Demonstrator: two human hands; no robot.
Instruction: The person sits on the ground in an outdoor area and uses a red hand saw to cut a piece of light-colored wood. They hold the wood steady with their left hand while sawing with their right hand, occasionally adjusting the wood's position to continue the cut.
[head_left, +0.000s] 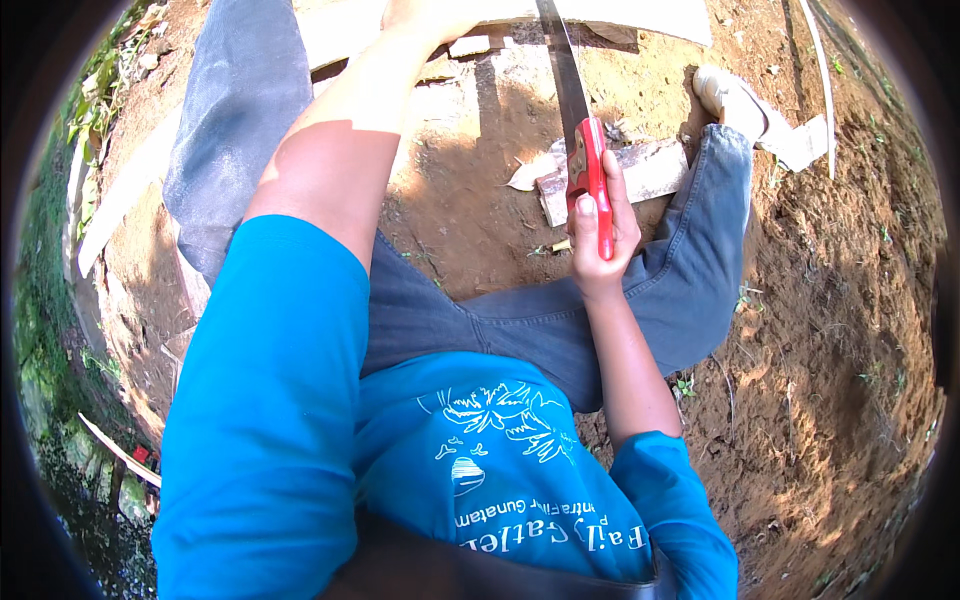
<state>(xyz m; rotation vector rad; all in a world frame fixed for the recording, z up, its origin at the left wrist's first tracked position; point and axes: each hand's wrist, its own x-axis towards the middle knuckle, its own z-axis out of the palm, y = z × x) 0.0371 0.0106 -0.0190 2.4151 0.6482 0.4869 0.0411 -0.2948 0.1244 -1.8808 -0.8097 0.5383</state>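
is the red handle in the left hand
No, the right hand is the one wrapped around the red handle.

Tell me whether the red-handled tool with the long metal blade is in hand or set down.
In hand: the bare right hand grips the tool's red handle, its metal blade pointing away.

Bright blue shirt (400, 440), white floral print (505, 408) and lettering (550, 535), blue-grey jeans (540, 325), pale shoe (722, 95)
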